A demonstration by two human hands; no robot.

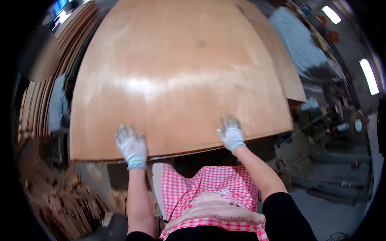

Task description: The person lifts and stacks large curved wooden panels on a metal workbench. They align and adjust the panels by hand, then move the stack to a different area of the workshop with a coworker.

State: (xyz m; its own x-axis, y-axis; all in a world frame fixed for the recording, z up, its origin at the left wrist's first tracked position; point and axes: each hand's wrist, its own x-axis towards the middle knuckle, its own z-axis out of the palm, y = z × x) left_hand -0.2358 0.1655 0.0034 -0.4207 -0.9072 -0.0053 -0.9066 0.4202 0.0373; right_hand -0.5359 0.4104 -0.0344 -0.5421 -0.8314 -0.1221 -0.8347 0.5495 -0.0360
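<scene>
Hands lie flat with fingers spread, left hand (pixel 131 147) and right hand (pixel 231 134), on the near edge of the sheet (pixel 181 76); I judge even pressure keeps it straight.

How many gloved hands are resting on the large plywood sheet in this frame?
2. The left hand lies flat near the plywood sheet's near edge, left of centre; the right hand lies flat near the same edge, further right. None appear hidden.

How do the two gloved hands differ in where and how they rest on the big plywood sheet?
The left hand lies nearer the sheet's left corner and lower in the picture; the right hand lies further onto the plywood sheet, nearer its middle. Both wear pale gloves, fingers spread flat at the near edge.
</scene>
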